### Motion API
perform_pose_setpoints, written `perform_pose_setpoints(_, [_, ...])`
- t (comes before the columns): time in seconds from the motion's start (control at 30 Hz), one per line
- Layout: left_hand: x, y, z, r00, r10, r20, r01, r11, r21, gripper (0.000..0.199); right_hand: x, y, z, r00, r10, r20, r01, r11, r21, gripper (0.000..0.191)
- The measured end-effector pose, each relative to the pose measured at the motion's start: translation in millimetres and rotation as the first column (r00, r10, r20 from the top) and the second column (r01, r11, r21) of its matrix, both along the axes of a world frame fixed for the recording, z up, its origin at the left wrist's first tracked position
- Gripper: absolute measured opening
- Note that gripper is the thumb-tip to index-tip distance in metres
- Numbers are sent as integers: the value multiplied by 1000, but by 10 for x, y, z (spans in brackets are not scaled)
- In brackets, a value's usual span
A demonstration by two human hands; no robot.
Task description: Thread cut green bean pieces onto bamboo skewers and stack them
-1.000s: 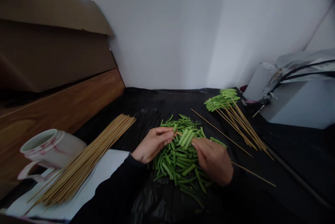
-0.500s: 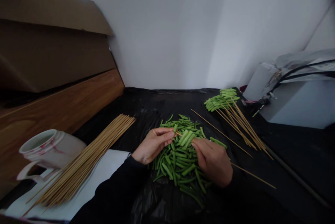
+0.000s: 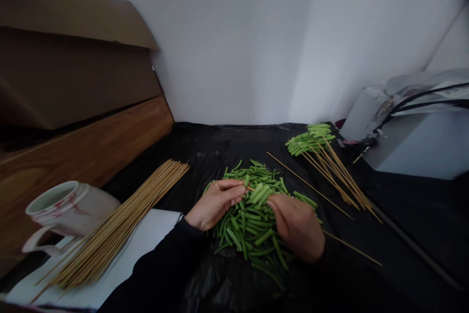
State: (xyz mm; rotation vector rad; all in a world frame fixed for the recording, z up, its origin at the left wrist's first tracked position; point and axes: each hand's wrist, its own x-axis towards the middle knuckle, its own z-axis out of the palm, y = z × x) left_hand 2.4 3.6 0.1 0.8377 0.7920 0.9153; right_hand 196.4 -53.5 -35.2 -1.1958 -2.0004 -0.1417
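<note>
The left hand (image 3: 216,204) pinches a bean piece (image 3: 246,180) near one end of a skewer (image 3: 352,247) pinched by the right hand (image 3: 298,225). Both have barely shifted; threading appears unfinished.

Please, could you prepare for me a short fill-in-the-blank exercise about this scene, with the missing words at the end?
1. The left hand pinches a short stem piece coloured ____.
2. The mug is on the ____ side of the picture.
3. The big bundle of sticks lies partly over a sheet coloured ____.
4. The hand nearer to the skewered stems at the back is the ____ one.

Missing words: green; left; white; right.
</note>
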Motion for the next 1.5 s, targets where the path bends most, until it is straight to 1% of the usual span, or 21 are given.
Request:
perform_pose_setpoints(0.1, [-2, -2, 1, 1000, -5, -9, 6, 1000, 5, 22, -8, -3, 8, 1000, 2, 2, -2, 1000, -11, 22])
perform_pose_setpoints(0.23, [-4, 12, -40, 999, -11, -32, 11, 1000, 21, 21, 3, 7, -6, 1000, 4, 1, -4, 1000, 2, 23])
perform_pose_setpoints(0.37, [-4, 21, -68, 999, -1, -48, 2, 1000, 26, 21, 13, 8, -14, 1000, -10, 18, 10, 1000, -13, 26])
perform_pose_setpoints(0.57, [2, 7, -48, 999, -26, -23, 26, 1000, 12, 21, -2, -10, 10, 1000, -7, 23, 7, 999, -35, 24])
perform_pose_setpoints(0.67, [9, 0, -37, 1000, -16, -21, 17, 1000, 12, 22, -7, -10, 17, 999, -7, 36, 9, 999, -45, 24])
perform_pose_setpoints(0.9, [9, 2, -42, 999, -9, -41, 10, 1000, 5, 22, -4, 6, 17, 1000, 27, 1, -27, 1000, -5, 24])
perform_pose_setpoints(0.97, [9, 1, -53, 999, -5, -44, 6, 1000, 4, 21, -3, 4, 8, 1000, 24, 1, -24, 1000, -18, 25])
perform_pose_setpoints(1.07, [21, -5, -78, 996, -34, -79, 35, 999, 13, 21, -10, -2, 0, 1000, 23, 21, -22, 999, -35, 24])
perform_pose_setpoints(1.2, [57, -11, -108, 997, -37, -73, 38, 999, 13, 21, -34, -3, 11, 1000, 6, 8, -5, 1000, -15, 24])
perform_pose_setpoints(1.27, [69, -6, -121, 997, -25, -74, 27, 999, 32, 22, -41, 3, 21, 1000, -3, 6, 3, 1000, -3, 24])
perform_pose_setpoints(1.37, [64, 10, -132, 991, -30, -128, 41, 995, 90, 23, -30, 20, 30, 1000, -7, 30, 7, 1000, 8, 25])
perform_pose_setpoints(1.43, [41, 23, -118, 980, -21, -200, 54, 986, 160, 23, -6, 35, 34, 998, -30, 50, 30, 999, 17, 26])
perform_pose_setpoints(1.5, [4, 40, -82, 954, 7, -300, 74, 964, 257, 24, 27, 51, 38, 996, -66, 56, 64, 998, 30, 26])
